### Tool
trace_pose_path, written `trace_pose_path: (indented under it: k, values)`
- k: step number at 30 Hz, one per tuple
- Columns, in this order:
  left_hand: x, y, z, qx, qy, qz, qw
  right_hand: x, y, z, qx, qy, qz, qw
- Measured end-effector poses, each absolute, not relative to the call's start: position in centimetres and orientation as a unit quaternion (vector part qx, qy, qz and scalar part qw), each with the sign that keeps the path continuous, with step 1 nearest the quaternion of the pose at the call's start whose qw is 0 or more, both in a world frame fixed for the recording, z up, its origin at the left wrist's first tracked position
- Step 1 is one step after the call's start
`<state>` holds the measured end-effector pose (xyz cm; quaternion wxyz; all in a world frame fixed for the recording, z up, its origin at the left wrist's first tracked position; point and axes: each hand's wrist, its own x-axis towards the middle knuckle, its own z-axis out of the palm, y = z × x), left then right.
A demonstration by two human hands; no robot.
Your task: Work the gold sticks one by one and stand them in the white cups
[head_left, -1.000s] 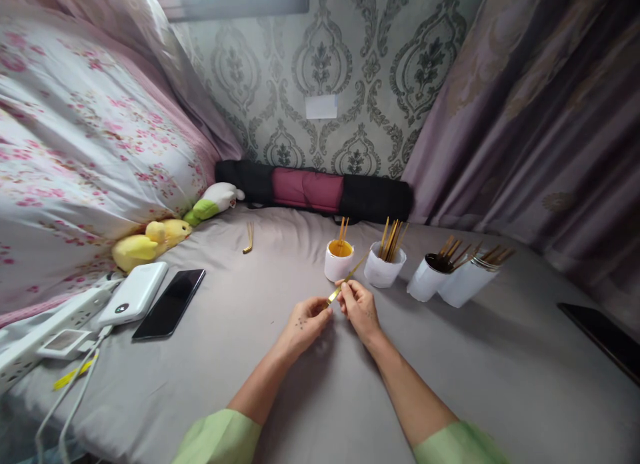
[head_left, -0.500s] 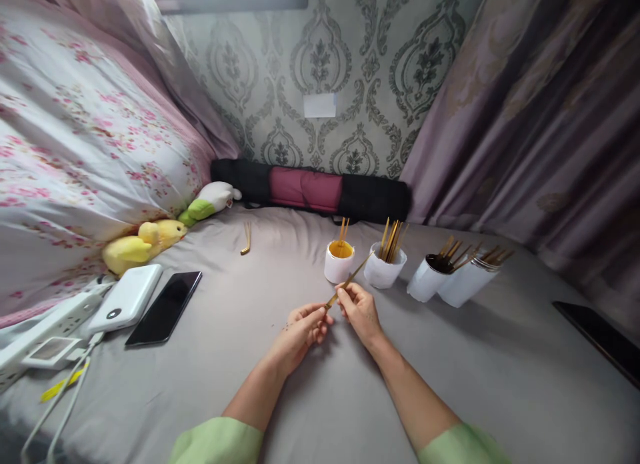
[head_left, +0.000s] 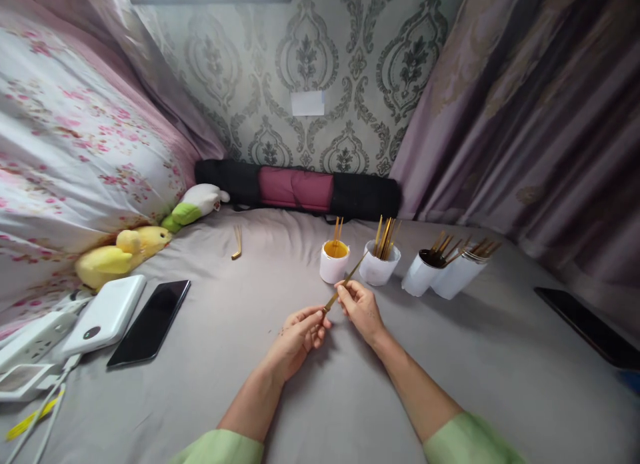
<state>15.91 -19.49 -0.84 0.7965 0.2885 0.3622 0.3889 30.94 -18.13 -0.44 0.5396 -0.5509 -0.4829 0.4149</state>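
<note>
A thin golden-brown stick [head_left: 332, 301] slants up and to the right between my hands, held above the grey sheet. My left hand [head_left: 299, 339] grips its lower end between thumb and fingers. My right hand [head_left: 361, 311] pinches it around the middle. Its narrow upper end reaches toward two white cups. The nearer cup [head_left: 334, 269] has a yellow inside and a few thin sticks standing in it. Beside it, a wider white cup [head_left: 379, 271] holds a bunch of similar sticks. Small dark specks show on my left hand.
Two more white containers with sticks, one shorter [head_left: 418, 277] and one taller [head_left: 457, 281], stand at right. A bent golden-brown piece [head_left: 237, 243] lies at left. Phones [head_left: 150, 324] [head_left: 587, 325], a white power bank [head_left: 106, 315], a power strip [head_left: 37, 341] and plush toys [head_left: 117, 254] lie around.
The whole view has turned slightly to the right, so the surroundings sit farther left. Both hands keep their hold on the stick, with almost no movement.
</note>
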Motion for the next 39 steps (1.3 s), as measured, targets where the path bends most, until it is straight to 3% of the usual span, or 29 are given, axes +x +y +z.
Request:
trace_pose_path:
  k: [18, 39]
  values:
    - [15.7, -19.5, -0.8, 0.291, 0.355, 0.384, 0.801, 34.8, -16.0, 2.5, -0.551, -0.448, 0.375, 0.596]
    - [15.6, -19.4, -0.9, 0.284, 0.36, 0.38, 0.803, 36.6, -15.2, 4.0, -0.563, -0.441, 0.362, 0.599]
